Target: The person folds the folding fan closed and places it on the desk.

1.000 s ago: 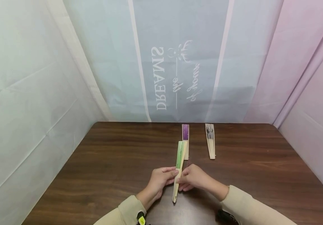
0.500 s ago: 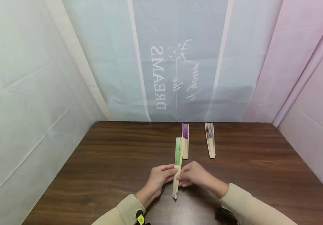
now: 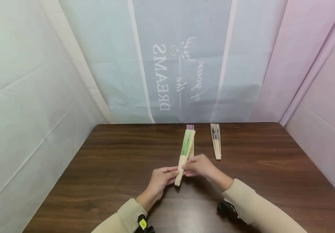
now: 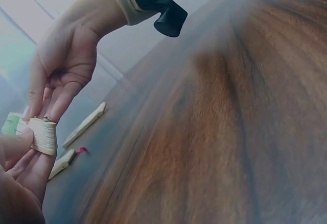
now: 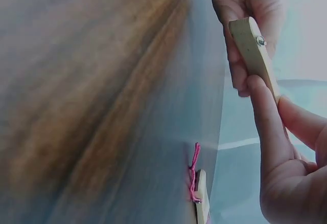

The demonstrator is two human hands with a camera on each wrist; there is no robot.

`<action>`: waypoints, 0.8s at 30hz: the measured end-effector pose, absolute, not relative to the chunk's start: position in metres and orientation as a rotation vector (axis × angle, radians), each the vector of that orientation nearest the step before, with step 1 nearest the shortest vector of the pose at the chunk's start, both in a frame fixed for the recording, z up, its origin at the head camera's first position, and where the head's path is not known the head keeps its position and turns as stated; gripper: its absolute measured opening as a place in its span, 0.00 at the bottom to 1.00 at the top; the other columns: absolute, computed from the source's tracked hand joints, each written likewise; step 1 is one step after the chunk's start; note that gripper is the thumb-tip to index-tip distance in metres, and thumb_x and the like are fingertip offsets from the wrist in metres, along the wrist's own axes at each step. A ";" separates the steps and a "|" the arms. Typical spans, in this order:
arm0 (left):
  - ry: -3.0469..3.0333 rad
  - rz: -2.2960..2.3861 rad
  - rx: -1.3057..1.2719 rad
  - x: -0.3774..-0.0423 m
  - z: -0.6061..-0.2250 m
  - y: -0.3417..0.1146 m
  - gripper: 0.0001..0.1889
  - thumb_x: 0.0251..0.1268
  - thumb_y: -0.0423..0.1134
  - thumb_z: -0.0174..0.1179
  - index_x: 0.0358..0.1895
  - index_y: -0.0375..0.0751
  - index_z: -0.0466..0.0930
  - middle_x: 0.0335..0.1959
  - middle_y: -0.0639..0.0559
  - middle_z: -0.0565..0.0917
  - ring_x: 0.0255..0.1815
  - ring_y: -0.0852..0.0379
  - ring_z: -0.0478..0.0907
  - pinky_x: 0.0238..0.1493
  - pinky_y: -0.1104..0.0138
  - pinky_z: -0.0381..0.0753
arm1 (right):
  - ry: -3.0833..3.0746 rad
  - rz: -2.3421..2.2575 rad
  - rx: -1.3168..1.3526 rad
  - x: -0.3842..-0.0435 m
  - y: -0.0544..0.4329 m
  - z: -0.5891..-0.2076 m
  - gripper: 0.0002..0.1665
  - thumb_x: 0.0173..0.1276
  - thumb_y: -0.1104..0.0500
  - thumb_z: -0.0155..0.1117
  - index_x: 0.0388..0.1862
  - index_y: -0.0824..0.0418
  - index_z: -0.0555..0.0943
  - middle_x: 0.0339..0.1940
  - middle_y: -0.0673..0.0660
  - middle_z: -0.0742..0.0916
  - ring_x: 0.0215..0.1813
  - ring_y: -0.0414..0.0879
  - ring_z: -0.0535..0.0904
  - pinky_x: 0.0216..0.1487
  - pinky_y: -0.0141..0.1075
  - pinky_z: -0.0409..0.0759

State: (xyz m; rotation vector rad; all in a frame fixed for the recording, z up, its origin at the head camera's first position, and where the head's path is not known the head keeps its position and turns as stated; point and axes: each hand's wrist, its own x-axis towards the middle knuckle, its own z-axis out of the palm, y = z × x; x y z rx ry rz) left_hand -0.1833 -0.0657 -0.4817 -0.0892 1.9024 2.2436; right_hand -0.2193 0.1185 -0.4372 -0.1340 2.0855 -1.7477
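A folded hand fan (image 3: 187, 144) with green fabric and pale wooden ribs is held up off the table, tilted, its green end pointing away. My left hand (image 3: 161, 181) pinches it from the left near the pivot end. From the right, my right hand (image 3: 201, 166) pinches the ribs between thumb and fingers. In the right wrist view, a metal rivet shows on the fan's pivot end (image 5: 250, 47). Behind it lies a folded purple fan (image 3: 190, 127), mostly covered by the green one in the head view.
A third folded fan (image 3: 215, 140), grey with dark markings, lies to the right near the far edge of the brown wooden table (image 3: 121, 155). A pink cord (image 5: 194, 175) hangs from the purple fan's pivot. Cloth walls (image 3: 121, 81) enclose the table.
Both hands have carried the green fan farther from the body, so it now overlaps more of the purple fan. Its tip leans more to the right. The two fans on the table stay put.
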 end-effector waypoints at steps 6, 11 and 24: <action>1.970 2.245 -0.112 -0.190 -0.481 -0.075 0.18 0.62 0.33 0.68 0.51 0.23 0.82 0.44 0.38 0.89 0.38 0.61 0.86 0.41 0.71 0.89 | 2.115 -1.730 -0.185 -0.230 0.109 -0.437 0.11 0.65 0.68 0.67 0.40 0.78 0.83 0.30 0.64 0.90 0.31 0.43 0.88 0.39 0.37 0.90; 2.015 2.281 -0.156 -0.200 -0.478 -0.086 0.17 0.62 0.32 0.68 0.50 0.22 0.82 0.44 0.36 0.88 0.38 0.60 0.87 0.40 0.71 0.89 | 2.148 -1.757 -0.198 -0.241 0.091 -0.435 0.13 0.65 0.67 0.68 0.42 0.79 0.83 0.31 0.67 0.90 0.29 0.42 0.87 0.37 0.36 0.90; 2.140 2.328 -0.300 -0.236 -0.476 -0.109 0.14 0.63 0.28 0.66 0.49 0.21 0.83 0.45 0.33 0.87 0.38 0.58 0.87 0.42 0.68 0.89 | 2.429 -1.642 -0.172 -0.260 0.041 -0.440 0.09 0.62 0.67 0.71 0.37 0.74 0.87 0.27 0.68 0.90 0.26 0.50 0.89 0.30 0.38 0.90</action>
